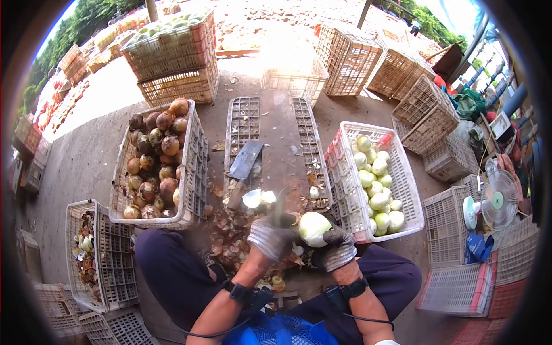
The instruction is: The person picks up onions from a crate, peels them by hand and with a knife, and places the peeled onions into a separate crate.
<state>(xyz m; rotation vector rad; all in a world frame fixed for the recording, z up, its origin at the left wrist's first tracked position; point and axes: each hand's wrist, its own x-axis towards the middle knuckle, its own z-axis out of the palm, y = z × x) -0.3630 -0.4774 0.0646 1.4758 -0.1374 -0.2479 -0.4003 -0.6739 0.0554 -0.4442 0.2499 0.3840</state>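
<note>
My right hand [340, 248], in a grey and dark work glove, grips a peeled whitish-green onion [314, 229] from its right side. Close by on the left, my gloved left hand [272, 237] is closed and blurred by motion. A thin upright blade, seemingly of a small knife [280, 208], sticks up from it; its handle is hidden. Just beyond the hands lie white onion pieces [259, 199] on the board [280, 144]. A cleaver [246, 160] rests there too, its handle towards me. Loose brown skins [230, 236] cover the ground between my legs.
A crate [198, 149] of unpeeled brown onions stands left, and a crate [415, 201] of peeled onions right. A smaller crate [103, 261] with skins is at lower left. Stacked crates [178, 86] stand farther off. A fan [498, 200] sits on the right.
</note>
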